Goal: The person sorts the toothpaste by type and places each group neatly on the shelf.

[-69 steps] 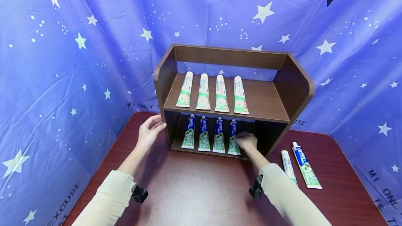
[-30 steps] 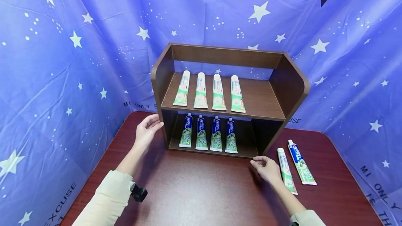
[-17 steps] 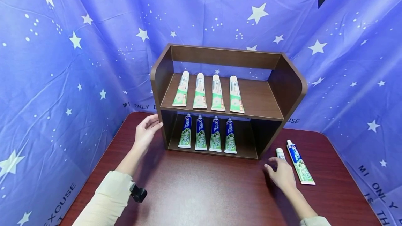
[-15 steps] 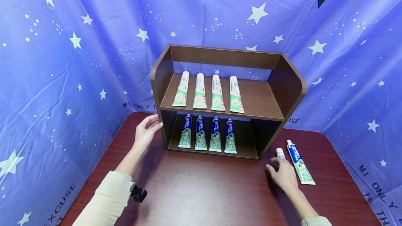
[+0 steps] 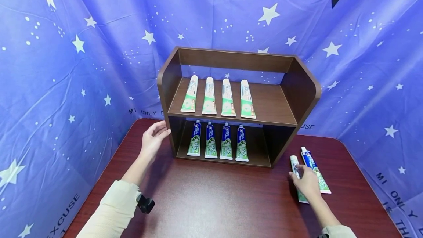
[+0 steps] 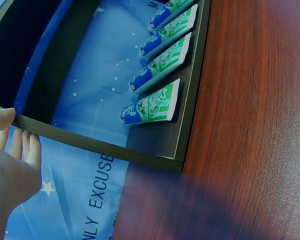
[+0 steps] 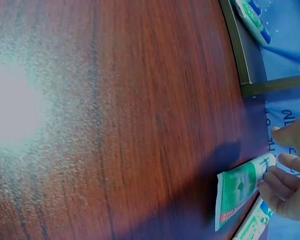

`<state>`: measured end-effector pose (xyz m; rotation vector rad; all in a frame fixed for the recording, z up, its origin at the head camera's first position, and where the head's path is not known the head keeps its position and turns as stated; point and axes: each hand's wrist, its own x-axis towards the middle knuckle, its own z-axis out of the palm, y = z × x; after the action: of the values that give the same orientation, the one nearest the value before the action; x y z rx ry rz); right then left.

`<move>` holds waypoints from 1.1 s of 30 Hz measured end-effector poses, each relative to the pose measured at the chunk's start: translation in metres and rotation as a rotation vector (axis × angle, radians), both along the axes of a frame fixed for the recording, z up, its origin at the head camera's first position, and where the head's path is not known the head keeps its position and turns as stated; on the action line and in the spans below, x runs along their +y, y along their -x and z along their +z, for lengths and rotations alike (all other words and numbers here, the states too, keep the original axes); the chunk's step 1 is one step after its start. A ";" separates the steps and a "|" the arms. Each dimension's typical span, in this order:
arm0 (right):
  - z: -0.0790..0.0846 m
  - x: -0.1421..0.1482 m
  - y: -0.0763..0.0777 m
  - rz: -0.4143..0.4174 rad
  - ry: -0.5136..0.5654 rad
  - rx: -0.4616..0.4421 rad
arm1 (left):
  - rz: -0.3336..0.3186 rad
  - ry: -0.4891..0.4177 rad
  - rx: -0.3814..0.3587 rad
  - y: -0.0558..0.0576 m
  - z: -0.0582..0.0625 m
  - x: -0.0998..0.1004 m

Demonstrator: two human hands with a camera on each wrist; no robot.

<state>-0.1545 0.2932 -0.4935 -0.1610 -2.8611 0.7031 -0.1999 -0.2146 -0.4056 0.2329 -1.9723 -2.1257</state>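
Note:
My left hand (image 5: 153,141) holds the left side panel of a dark brown two-tier shelf (image 5: 272,100). In the left wrist view its thumb (image 6: 2,119) lies on one side of the panel edge and the fingers on the other. To the shelf's right, my right hand (image 5: 308,183) hovers over a white and green toothpaste tube (image 5: 293,160) lying on the table, hiding its middle. In the right wrist view the thumb stands apart from this tube (image 7: 238,187), while the other fingers reach its capped end. A blue and green toothpaste tube (image 5: 309,160) lies alongside, partly covered by the hand.
Several white and green toothpaste tubes (image 5: 227,98) lie in a row on the upper tier. Several blue and green tubes (image 5: 226,142) line the lower tier. A reddish-brown table (image 5: 211,197) carries the shelf, with a blue star-patterned curtain (image 5: 211,10) behind.
My right hand has left the rightmost tube on the lower tier and moved right, past the shelf's corner, to the white and green tube on the table. My left hand keeps its place.

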 end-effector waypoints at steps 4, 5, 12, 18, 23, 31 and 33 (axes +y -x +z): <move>0.000 0.005 0.002 -0.015 0.006 0.011 | -0.005 0.003 -0.007 0.000 0.000 0.000; 0.000 0.006 0.002 -0.017 0.011 0.013 | -0.006 0.003 -0.008 0.000 0.000 0.000; -0.002 0.012 0.002 -0.039 0.049 -0.020 | -0.002 0.004 -0.009 0.000 -0.001 0.000; -0.002 0.020 0.004 -0.067 0.132 -0.158 | 0.002 0.002 0.002 -0.001 -0.001 0.000; 0.003 0.022 0.008 -0.111 0.196 -0.265 | 0.013 -0.009 0.006 -0.001 -0.002 0.000; 0.006 0.019 0.010 -0.147 0.189 -0.286 | -0.004 -0.005 -0.003 -0.002 -0.001 0.000; 0.006 0.019 0.010 -0.159 0.194 -0.294 | -0.004 -0.007 -0.001 -0.001 -0.001 0.000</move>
<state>-0.1645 0.3121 -0.4877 -0.5567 -2.9999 0.9960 -0.1987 -0.2143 -0.4069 0.2317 -1.9685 -2.1357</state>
